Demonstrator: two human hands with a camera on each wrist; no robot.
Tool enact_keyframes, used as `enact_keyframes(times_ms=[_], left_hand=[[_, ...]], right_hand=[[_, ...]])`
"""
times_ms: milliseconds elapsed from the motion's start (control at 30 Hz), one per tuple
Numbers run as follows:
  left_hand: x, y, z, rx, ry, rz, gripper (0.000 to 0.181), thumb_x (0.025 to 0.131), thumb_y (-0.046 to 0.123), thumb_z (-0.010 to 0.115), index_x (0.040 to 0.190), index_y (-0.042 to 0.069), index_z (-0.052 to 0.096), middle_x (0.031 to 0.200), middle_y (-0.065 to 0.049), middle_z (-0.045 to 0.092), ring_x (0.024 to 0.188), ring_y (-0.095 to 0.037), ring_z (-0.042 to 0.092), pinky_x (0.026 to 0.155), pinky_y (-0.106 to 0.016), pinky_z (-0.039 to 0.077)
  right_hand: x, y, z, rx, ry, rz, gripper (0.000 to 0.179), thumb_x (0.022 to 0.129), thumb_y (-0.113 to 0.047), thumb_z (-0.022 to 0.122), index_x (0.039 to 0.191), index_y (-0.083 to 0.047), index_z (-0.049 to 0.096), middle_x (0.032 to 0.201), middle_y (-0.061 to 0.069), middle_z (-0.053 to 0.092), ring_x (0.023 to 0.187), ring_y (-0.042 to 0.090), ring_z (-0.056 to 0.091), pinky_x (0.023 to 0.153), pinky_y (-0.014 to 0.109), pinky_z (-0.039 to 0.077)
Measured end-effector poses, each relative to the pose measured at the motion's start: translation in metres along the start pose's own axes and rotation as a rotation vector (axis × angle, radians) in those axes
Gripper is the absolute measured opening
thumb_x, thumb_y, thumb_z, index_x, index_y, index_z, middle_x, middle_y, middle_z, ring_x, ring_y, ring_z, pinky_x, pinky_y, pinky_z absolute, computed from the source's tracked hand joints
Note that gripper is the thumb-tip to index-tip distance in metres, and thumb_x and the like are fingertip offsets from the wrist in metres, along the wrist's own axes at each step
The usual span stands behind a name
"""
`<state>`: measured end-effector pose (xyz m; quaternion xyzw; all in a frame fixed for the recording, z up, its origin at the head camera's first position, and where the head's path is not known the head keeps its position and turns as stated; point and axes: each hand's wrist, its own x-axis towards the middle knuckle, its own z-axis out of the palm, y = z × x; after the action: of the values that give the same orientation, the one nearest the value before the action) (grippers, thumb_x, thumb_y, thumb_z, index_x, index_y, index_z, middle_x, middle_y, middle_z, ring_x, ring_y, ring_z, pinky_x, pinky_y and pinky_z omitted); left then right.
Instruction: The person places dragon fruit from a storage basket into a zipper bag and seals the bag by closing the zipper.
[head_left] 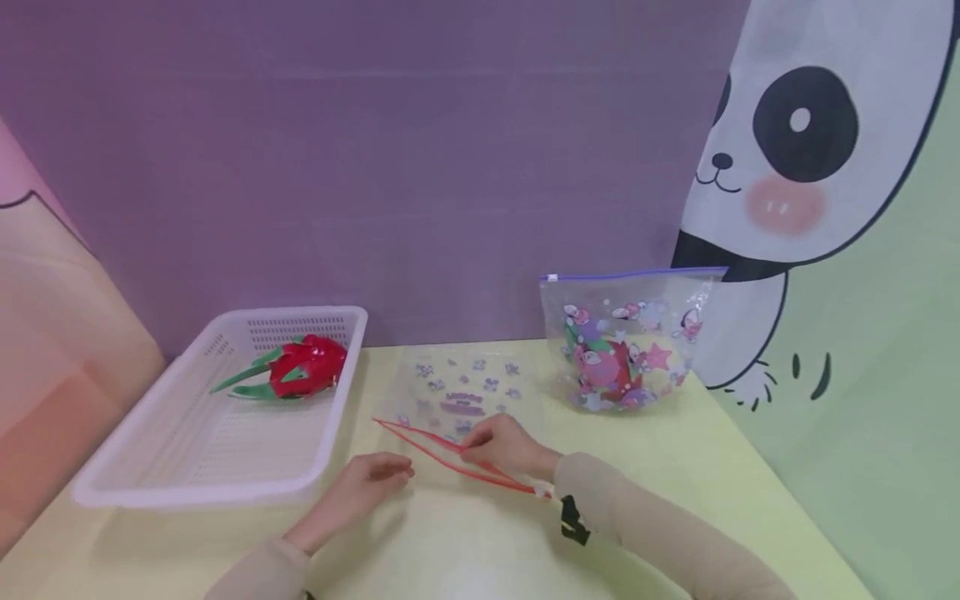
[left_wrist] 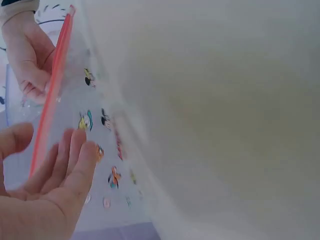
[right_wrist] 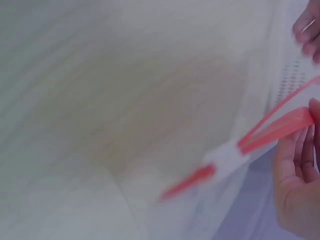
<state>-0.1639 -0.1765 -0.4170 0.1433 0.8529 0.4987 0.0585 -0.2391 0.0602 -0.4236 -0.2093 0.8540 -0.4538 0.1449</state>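
Observation:
A clear zip bag [head_left: 465, 392] with cartoon prints lies on the table, its red zip edge toward the person. That edge gapes, and a white slider [right_wrist: 227, 157] sits near its right end. My right hand [head_left: 504, 446] pinches the far lip of the red edge between thumb and fingers. Just left of the bag's mouth is my left hand [head_left: 367, 487], its fingers loosely bent with nothing in them. In the left wrist view the left hand [left_wrist: 55, 185] has its palm up beside the red strip [left_wrist: 52, 95].
At the left stands a white plastic basket [head_left: 326, 450] holding a red dragon-fruit-like item [head_left: 307, 367] with green leaf tips. A filled zip bag [head_left: 630, 342] with a purple zip stands at the back right, red and green contents showing through. A purple backdrop [head_left: 450, 167] rises behind the table.

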Motion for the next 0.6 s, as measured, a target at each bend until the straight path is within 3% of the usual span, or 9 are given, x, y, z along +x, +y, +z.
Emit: enact_keyframes(times_ms=[133, 267, 433, 600], left_hand=[[0.014, 0.015, 0.004, -0.056, 0.116, -0.075, 0.035, 0.088, 0.016, 0.058, 0.116, -0.007, 0.057, 0.109, -0.018, 0.065, 0.1, -0.028, 0.062, 0.085, -0.035, 0.051], [0.025, 0.034, 0.006, -0.05, 0.175, -0.111, 0.038, 0.088, 0.024, 0.06, 0.117, -0.001, 0.059, 0.112, -0.015, 0.064, 0.104, -0.029, 0.061, 0.088, -0.041, 0.049], [0.037, 0.055, 0.006, -0.087, 0.193, -0.065, 0.032, 0.088, 0.026, 0.06, 0.111, 0.003, 0.063, 0.11, -0.013, 0.065, 0.103, -0.027, 0.062, 0.087, -0.041, 0.05], [0.045, 0.067, 0.006, -0.27, 0.251, -0.031, 0.025, 0.091, 0.009, 0.053, 0.111, -0.004, 0.062, 0.109, -0.019, 0.064, 0.096, -0.022, 0.063, 0.085, -0.036, 0.052]], right_hand=[[0.0, -0.016, 0.001, 0.104, 0.061, 0.012, 0.012, 0.078, -0.012, 0.071, 0.088, -0.006, 0.071, 0.078, 0.003, 0.069, 0.065, 0.007, 0.058, 0.06, 0.023, 0.052], [0.0, -0.032, 0.002, 0.189, 0.11, 0.006, 0.015, 0.078, -0.011, 0.071, 0.091, -0.003, 0.07, 0.082, 0.007, 0.07, 0.065, 0.007, 0.06, 0.062, 0.024, 0.053], [-0.001, -0.052, -0.001, 0.262, 0.113, -0.025, 0.019, 0.08, -0.014, 0.07, 0.096, -0.004, 0.07, 0.087, 0.007, 0.07, 0.069, 0.007, 0.061, 0.065, 0.024, 0.053], [-0.003, -0.069, -0.006, 0.331, 0.152, -0.08, 0.016, 0.082, -0.006, 0.066, 0.096, 0.002, 0.067, 0.086, 0.009, 0.07, 0.071, 0.008, 0.061, 0.065, 0.023, 0.052]])
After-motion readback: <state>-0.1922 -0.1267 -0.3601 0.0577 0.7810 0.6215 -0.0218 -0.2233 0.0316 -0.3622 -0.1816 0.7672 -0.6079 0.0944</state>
